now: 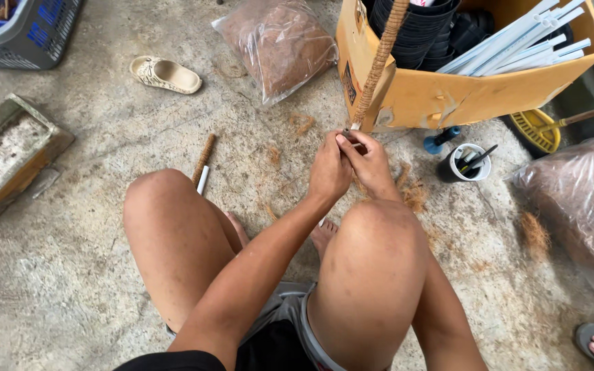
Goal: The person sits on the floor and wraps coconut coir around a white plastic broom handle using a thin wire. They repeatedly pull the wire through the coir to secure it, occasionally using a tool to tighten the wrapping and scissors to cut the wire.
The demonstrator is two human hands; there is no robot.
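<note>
Both my hands are pinched together at the bottom end of a fiber-wrapped pole [378, 65]: left hand [329, 170] gripping it, right hand [369, 165] closed beside it. The pole leans up across the cardboard box [448, 99], so the base sits steady between my knees.

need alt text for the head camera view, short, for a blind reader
Seen from above, a seated person's left hand and right hand grip the lower end of a fibre-wrapped pole that leans against a cardboard box of black pots and white tubes. Bags of brown fibre lie on the concrete floor.
</note>
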